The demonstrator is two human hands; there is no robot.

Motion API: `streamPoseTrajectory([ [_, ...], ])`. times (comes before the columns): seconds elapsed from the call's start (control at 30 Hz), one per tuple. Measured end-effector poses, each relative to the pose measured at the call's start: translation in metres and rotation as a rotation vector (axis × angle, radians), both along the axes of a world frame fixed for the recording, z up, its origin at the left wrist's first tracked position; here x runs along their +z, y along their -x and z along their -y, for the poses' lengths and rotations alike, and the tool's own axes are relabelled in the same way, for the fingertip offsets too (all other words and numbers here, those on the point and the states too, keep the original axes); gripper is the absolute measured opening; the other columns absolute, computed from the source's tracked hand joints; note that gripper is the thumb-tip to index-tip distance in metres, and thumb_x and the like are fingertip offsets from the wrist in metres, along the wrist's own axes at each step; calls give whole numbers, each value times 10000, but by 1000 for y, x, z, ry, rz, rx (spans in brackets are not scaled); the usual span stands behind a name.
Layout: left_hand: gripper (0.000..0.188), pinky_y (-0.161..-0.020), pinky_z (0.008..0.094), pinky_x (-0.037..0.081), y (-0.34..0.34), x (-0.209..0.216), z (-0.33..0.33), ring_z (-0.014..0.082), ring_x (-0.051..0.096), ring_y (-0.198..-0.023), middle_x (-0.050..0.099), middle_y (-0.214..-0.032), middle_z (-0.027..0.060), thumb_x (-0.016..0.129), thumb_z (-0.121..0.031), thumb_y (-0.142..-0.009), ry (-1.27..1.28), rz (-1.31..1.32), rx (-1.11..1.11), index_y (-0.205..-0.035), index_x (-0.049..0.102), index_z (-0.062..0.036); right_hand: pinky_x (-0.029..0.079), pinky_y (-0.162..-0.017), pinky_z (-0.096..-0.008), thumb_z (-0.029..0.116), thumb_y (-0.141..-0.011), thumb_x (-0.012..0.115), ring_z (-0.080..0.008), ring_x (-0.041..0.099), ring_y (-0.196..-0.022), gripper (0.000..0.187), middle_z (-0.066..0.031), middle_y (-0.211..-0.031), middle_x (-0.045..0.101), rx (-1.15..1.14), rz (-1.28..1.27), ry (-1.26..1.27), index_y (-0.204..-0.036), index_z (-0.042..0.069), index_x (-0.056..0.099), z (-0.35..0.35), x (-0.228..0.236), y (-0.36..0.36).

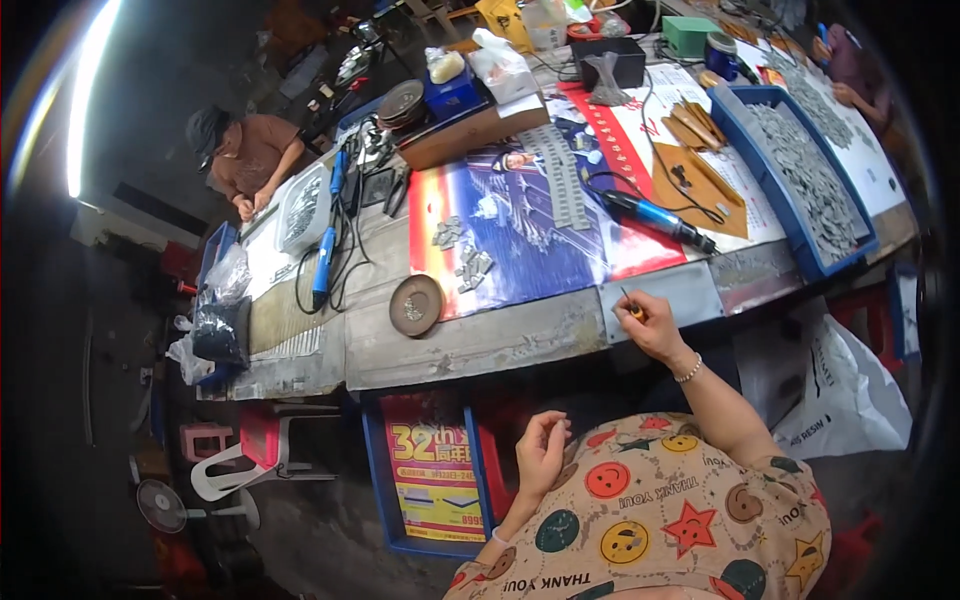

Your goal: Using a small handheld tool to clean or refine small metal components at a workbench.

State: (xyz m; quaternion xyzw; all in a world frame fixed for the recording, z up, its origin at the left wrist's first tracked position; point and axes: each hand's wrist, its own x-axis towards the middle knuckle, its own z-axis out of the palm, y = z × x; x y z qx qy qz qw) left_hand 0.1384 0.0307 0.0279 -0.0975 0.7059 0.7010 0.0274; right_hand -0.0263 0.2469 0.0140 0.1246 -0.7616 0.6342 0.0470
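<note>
My right hand (648, 328) is closed on a small tool with a yellow-and-dark handle (637, 313) and a thin dark tip. It is over the table's front edge, beside a pale grey sheet (690, 292). Lower down, in front of my body, is my left hand (541, 452), its fingers curled together; anything between them is too small or hidden to make out. Small grey pieces (474, 268) lie in clusters on a colourful poster (530, 255). Left of them a round brown dish (416, 305) contains tiny bits. A blue corded power tool (655, 217) rests on the poster's right part.
A blue bin (815, 262) of grey pieces stands at the right. Blue corded tools (324, 262) and a clear tub (303, 215) are at the left. Another blue crate (375, 470) is below the table edge. Co-workers (262, 150) sit at the far left and far right.
</note>
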Motion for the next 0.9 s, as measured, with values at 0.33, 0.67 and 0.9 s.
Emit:
streamPoseTrajectory([
  [0.33,152,-761,228,489,5,32,-3,105,589,-828,611,-960,73,510,-19,-930,58,-136,-56,-1071,557,14,370,-495,-252,105,-843,603,-76,434,-531,123,-41,-587,490,0,-63,18,-817,-10,572,3,6,2],
  [0.67,143,-690,250,487,119,17,88,106,573,-777,609,-909,62,533,-34,-906,328,-274,185,-1028,588,17,339,-449,-239,88,-847,614,-58,408,-473,107,-34,-548,475,23,6,-83,-804,-4,581,5,5,-1],
  [0.9,233,-669,333,493,213,3,112,259,602,-777,568,-992,151,558,7,-835,842,-348,129,-1068,568,24,330,-434,-226,54,-832,618,-46,412,-459,73,-11,-534,478,47,71,-87,-797,0,584,7,12,7],
])
